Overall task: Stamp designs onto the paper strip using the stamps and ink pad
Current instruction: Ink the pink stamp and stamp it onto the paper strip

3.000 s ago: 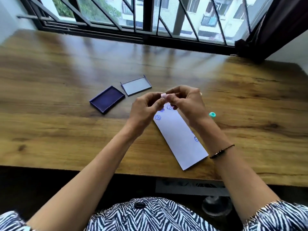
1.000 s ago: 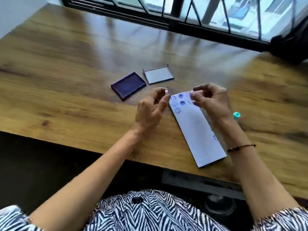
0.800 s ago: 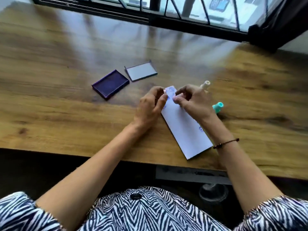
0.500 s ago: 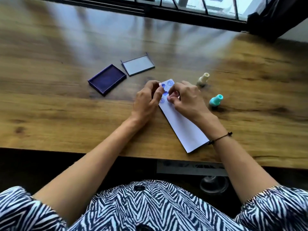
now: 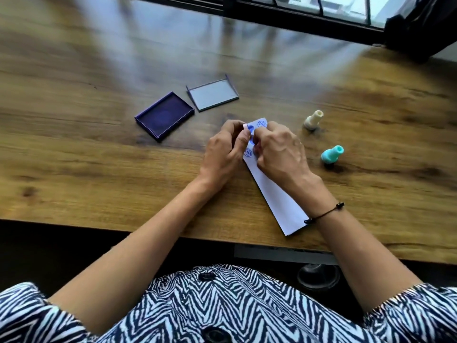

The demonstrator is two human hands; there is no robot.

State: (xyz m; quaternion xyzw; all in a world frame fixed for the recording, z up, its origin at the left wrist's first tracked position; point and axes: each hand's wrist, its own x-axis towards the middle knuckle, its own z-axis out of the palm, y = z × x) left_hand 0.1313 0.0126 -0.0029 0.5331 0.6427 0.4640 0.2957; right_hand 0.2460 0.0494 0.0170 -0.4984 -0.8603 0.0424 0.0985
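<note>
Head view, both hands (image 5: 254, 149) over paper strip (image 5: 277, 194), table edge (image 5: 123, 225) near

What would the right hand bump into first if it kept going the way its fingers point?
Probably the left hand: the right hand points left across the paper strip, fingertips nearly meeting.

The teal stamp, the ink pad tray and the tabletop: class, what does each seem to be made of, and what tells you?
Teal stamp: probably moulded plastic, judging by its smooth, even colour and rounded shape.
Ink pad tray: likely thin rigid plastic, dark blue with pale edges; the inked pad inside looks matte.
Tabletop: wood or wood-look laminate, with visible grain and knots; a soft sheen reflects the window.
</note>
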